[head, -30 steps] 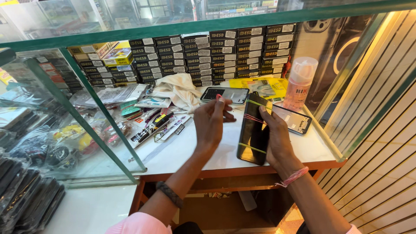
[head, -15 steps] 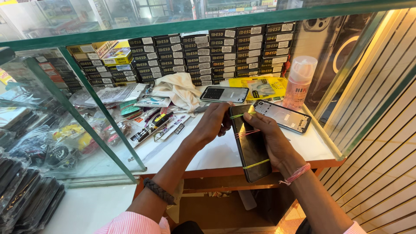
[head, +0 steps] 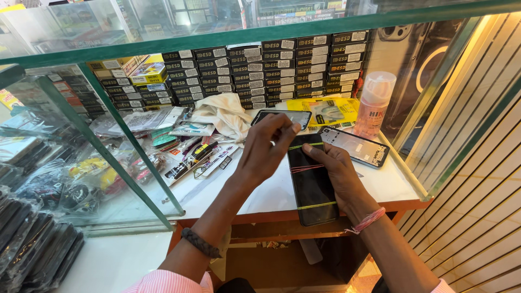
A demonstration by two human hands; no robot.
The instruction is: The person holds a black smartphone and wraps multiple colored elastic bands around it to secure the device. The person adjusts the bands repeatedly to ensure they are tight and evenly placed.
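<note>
A black phone (head: 311, 187) lies flat on the white worktop (head: 260, 190), its near end over the front edge. Several thin rubber bands, yellow and red, cross it. My left hand (head: 267, 149) pinches the yellow band at the phone's far end. My right hand (head: 334, 168) rests on the phone's right side with fingers on the bands. A second phone (head: 282, 116) lies just behind my left hand. A phone back frame (head: 355, 146) lies to the right of my right hand.
A pink spray bottle (head: 374, 103) stands at the back right. Stacks of small black boxes (head: 260, 68) line the back. A white cloth (head: 225, 114), tools (head: 198, 157) and yellow packets (head: 331, 111) lie around. Glass panes (head: 108, 146) enclose the left side and top.
The phone was held upright on its edge; now it lies flat on the worktop. My left hand has moved onto the yellow band at its far end.
</note>
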